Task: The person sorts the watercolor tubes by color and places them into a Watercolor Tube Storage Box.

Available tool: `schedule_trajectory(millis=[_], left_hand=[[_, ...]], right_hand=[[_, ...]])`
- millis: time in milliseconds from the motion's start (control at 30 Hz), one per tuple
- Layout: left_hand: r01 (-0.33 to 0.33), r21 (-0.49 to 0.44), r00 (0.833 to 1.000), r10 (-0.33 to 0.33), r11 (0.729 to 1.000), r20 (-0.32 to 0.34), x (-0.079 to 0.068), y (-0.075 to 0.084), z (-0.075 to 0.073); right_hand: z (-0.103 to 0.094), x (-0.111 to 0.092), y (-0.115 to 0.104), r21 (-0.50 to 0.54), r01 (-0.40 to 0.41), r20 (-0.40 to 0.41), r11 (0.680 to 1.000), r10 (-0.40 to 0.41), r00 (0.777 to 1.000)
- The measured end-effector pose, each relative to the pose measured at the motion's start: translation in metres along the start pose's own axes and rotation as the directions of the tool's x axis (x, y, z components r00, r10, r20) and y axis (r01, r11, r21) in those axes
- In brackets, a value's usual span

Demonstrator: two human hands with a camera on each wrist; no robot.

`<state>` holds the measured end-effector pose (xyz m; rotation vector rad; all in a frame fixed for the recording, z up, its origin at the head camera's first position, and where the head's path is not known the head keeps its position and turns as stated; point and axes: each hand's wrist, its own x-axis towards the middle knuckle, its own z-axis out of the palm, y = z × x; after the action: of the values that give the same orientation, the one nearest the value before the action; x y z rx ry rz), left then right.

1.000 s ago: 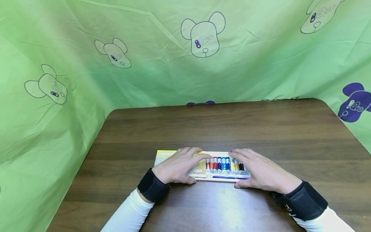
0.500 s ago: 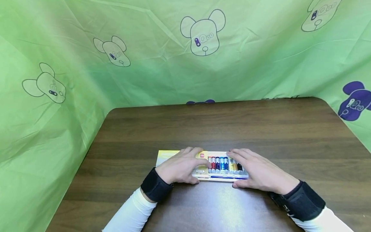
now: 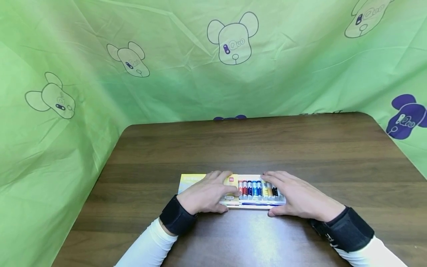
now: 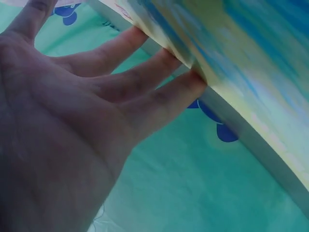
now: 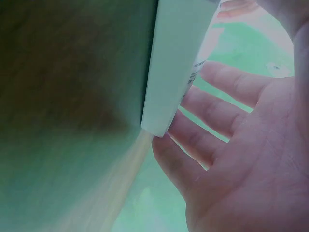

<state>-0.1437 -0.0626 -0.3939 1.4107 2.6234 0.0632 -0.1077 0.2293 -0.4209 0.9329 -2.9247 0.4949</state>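
A paint set lies on the table, its yellow and pale-blue cardboard sleeve [image 3: 190,180] on the left and a white tray [image 3: 250,177] sticking out on the right. Several coloured paint tubes [image 3: 254,190] stand in a row in the tray, with a thin blue stick along its near side. My left hand [image 3: 208,193] grips the sleeve, thumb at the near edge and fingers over the far one; three fingers touch its edge in the left wrist view. My right hand [image 3: 298,194] holds the tray's right end the same way, covering the end tubes.
The brown wooden table [image 3: 200,144] extends behind and to both sides of the set. A green curtain [image 3: 173,81] printed with bear heads hangs at the back and sides. Both wrists wear black straps [image 3: 178,215].
The tray has slid slightly left into the sleeve, so one red tube at the left is covered now. My right hand has moved a little left with it; the last half second shows almost no motion.
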Motion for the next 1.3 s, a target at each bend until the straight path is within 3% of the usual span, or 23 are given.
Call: schedule_trajectory(millis=[200, 367, 533, 1033, 1300], left_hand=[[0.005, -0.048, 1.000, -0.003, 0.999, 0.024, -0.003, -0.006, 0.001], [0.002, -0.057, 1.000, -0.003, 0.998, -0.012, -0.002, -0.008, 0.001], [-0.022, -0.007, 0.998, 0.021, 1.000, -0.051, 0.001, -0.008, -0.002], [-0.044, -0.020, 0.999, 0.043, 0.999, -0.030, 0.014, 0.005, -0.001], [-0.061, -0.027, 0.998, 0.061, 0.998, -0.006, 0.034, 0.019, 0.000]], right_hand=[[-0.002, -0.001, 0.000, 0.008, -0.023, 0.016, 1.000, 0.023, 1.000], [-0.003, -0.002, 0.001, -0.015, -0.010, 0.020, 1.000, 0.010, 1.000], [-0.004, 0.000, 0.001, -0.059, 0.031, -0.018, 0.998, -0.032, 0.999], [0.004, 0.007, -0.012, -0.063, 0.046, -0.028, 0.997, -0.048, 0.998], [0.012, 0.010, -0.019, -0.039, 0.050, -0.065, 0.998, -0.053, 0.997]])
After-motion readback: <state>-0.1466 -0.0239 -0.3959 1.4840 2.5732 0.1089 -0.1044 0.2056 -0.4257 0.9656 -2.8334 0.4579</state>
